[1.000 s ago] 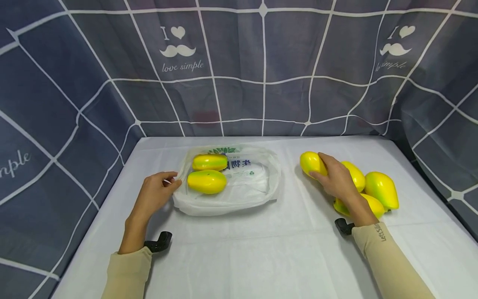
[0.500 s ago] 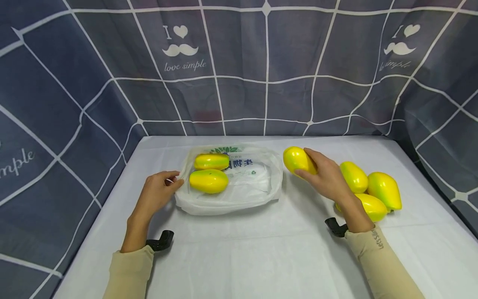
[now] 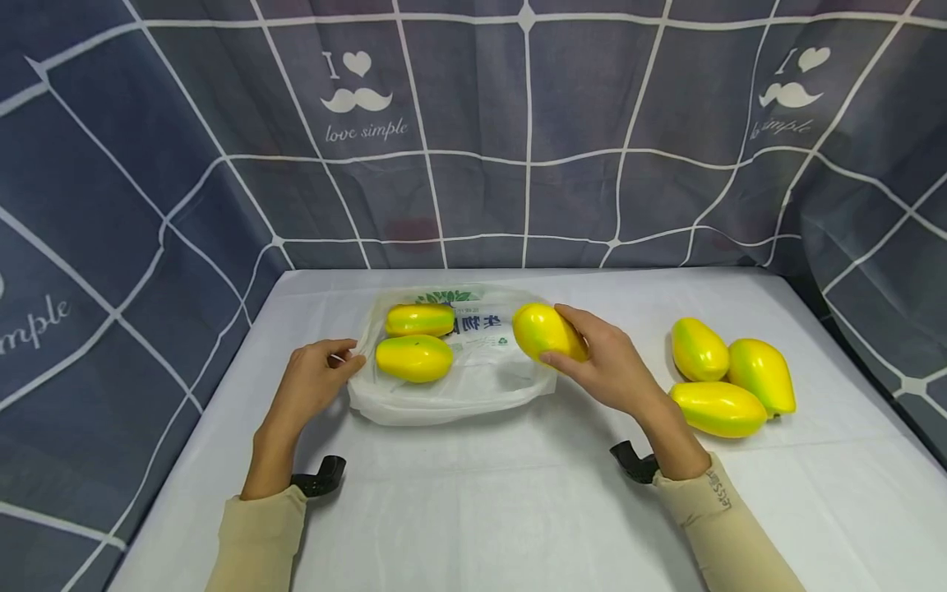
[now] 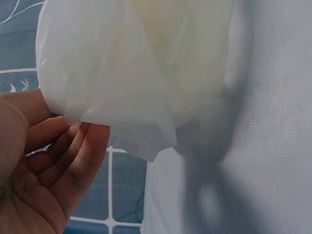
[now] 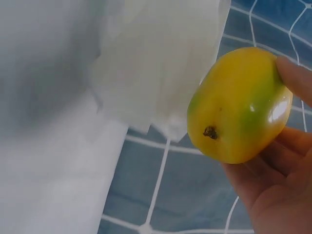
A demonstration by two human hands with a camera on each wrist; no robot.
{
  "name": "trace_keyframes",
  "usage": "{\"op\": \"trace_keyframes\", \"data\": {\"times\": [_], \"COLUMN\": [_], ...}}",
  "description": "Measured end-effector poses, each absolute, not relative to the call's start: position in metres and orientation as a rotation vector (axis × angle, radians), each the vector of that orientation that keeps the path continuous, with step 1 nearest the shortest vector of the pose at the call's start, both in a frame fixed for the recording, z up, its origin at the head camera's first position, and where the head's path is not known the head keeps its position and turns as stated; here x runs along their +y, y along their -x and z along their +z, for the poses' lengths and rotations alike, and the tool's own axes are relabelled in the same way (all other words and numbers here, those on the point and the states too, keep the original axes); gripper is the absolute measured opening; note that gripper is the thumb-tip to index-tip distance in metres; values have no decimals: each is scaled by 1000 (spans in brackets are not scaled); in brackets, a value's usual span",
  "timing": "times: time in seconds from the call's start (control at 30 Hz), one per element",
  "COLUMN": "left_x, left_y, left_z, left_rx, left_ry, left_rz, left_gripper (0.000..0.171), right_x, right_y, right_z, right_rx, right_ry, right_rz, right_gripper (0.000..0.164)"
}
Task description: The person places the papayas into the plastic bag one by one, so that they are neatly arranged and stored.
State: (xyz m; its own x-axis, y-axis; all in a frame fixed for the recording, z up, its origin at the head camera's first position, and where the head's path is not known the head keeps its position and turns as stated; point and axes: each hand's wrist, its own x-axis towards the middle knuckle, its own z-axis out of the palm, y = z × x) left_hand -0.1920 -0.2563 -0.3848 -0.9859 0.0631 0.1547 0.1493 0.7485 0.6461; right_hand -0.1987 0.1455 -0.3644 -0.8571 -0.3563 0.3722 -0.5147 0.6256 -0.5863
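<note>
My left hand pinches the left rim of a white plastic bag, spread wide on the table. In the left wrist view the bag's edge runs between thumb and fingers. Two yellow-green papayas, one behind and one in front, lie in the bag's left half. My right hand grips another papaya, which overlaps the bag's right side in the head view. The right wrist view shows the dark stem spot on this held papaya.
Three more papayas rest together on the right of the table: one at the back, one at the right and one in front. A dark checked cloth stands behind the white-covered table.
My right hand has lifted a papaya from the group on the right and carried it left over the bag's right side. The left hand keeps its hold on the rim.
</note>
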Motion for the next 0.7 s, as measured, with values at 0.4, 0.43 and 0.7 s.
{"op": "trace_keyframes", "data": {"times": [0.4, 0.43, 0.7], "left_x": [-258, -257, -256], "left_y": [193, 193, 194], "left_z": [-389, -389, -388], "left_rx": [-2815, -2812, -2816], "left_ry": [183, 183, 188], "left_rz": [-1023, -1023, -1021], "left_gripper": [38, 38, 37], "right_x": [88, 82, 45], "right_y": [201, 201, 198], "right_z": [-357, -357, -364], "right_rx": [-2597, -2598, -2597], "right_ry": [-961, -976, -1073], "right_rz": [989, 985, 993], "right_gripper": [66, 68, 65]}}
